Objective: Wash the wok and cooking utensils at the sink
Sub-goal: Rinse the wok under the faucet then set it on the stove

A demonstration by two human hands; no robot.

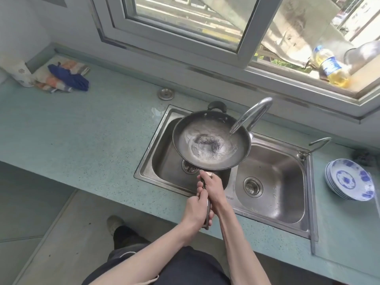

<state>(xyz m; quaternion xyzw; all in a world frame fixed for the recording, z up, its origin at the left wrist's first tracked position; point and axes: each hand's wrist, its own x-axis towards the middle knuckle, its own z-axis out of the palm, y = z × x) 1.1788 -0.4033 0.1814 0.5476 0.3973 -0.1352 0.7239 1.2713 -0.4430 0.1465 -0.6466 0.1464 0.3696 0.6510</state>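
A dark wok (pixel 211 140) hangs over the left basin of a steel double sink (pixel 273 221). Water swirls inside it around a grey scrubbing pad (pixel 207 141). The curved faucet (pixel 251 115) reaches over the wok's right rim. Both hands hold the wok's long handle: my right hand (pixel 211 187) grips it close to the pan, my left hand (pixel 196 207) grips it nearer the end. A second black handle (pixel 217 105) sticks out at the wok's far rim.
A stack of blue-and-white plates (pixel 349 179) sits on the counter to the right of the sink. Folded cloths (pixel 65 77) lie at the far left. An oil bottle (pixel 331 66) stands on the windowsill. A small second tap (pixel 317 144) rises behind the right basin.
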